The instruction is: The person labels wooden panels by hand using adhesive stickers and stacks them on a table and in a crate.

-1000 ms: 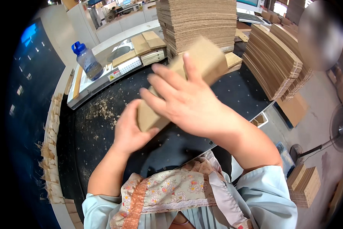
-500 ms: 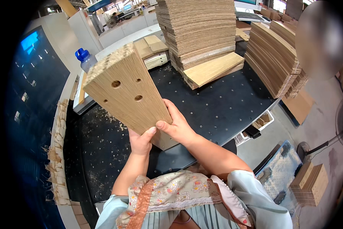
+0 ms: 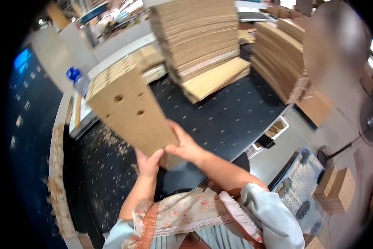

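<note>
Both my hands grip a thick stack of drilled particle boards (image 3: 130,106), tilted up over the black table. Its wood-grain front has two larger and two smaller round holes near the far end, and rough layered edges show along the top. My left hand (image 3: 148,163) clasps the near left edge, thumb on the front face. On the right edge, my right hand (image 3: 185,145) holds with its thumb across the face and its other fingers partly hidden.
The black table (image 3: 213,120) is dotted with small studs and has wood chips (image 3: 109,139) at left. A tall board stack (image 3: 199,37) stands behind, another board pile (image 3: 275,62) to the right. A blue-capped bottle (image 3: 78,81) is at far left. A fan (image 3: 370,121) stands on the floor at right.
My view has swung slightly, so the surroundings appear shifted left. Both hands keep hold of the board stack, which shows more of its layered top edge.
</note>
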`<act>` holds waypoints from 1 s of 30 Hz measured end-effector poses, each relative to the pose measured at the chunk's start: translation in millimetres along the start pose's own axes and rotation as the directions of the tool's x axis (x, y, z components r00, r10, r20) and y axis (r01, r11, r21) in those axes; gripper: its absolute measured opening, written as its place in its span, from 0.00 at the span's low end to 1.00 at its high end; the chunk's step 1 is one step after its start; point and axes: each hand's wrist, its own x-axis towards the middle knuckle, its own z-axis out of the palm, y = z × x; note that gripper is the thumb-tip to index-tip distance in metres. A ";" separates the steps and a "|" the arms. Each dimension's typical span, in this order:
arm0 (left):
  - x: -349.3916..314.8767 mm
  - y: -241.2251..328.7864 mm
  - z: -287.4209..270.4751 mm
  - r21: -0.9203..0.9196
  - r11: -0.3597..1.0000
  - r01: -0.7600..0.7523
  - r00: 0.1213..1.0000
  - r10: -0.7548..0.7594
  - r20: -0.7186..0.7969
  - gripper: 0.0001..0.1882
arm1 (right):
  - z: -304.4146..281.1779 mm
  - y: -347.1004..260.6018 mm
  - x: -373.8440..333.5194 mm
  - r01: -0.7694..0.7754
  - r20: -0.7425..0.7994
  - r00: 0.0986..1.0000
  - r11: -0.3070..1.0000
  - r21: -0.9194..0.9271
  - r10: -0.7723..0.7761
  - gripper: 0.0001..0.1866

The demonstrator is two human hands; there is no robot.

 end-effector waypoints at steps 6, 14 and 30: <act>8.1 15.4 27.8 -0.155 0.984 0.086 0.995 -0.091 -0.028 0.36 | -27.1 1.9 -36.5 -0.158 0.073 0.984 0.987 -0.038 0.161 0.47; 56.3 22.4 125.2 -0.339 0.891 0.302 0.952 -0.297 0.070 0.28 | -99.5 -72.3 -94.2 -0.174 -0.170 0.944 0.862 0.477 0.284 0.49; 111.9 21.9 429.8 -0.387 0.424 0.819 0.570 -0.677 0.465 0.27 | -230.7 -209.8 -112.3 0.315 -0.878 0.478 0.935 0.164 -0.007 0.32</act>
